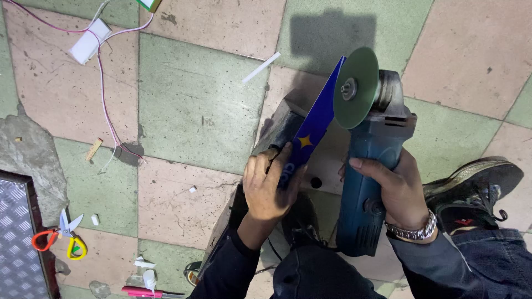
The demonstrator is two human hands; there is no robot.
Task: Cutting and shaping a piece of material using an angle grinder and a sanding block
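My left hand (267, 185) has its fingers (260, 166) closed around the lower end of one blue strip (313, 124). The strip's long axis runs up and to the right, away from these fingers, toward the green disc (356, 87). My right hand (396, 191) is wrapped tight around the body of one blue grinder (368, 182), and the disc stands just beside the strip's far end; I cannot tell if they touch. The right hand is nearer to the disc. One pair of scissors (65, 238) lies on the floor (194, 105), well apart to the left.
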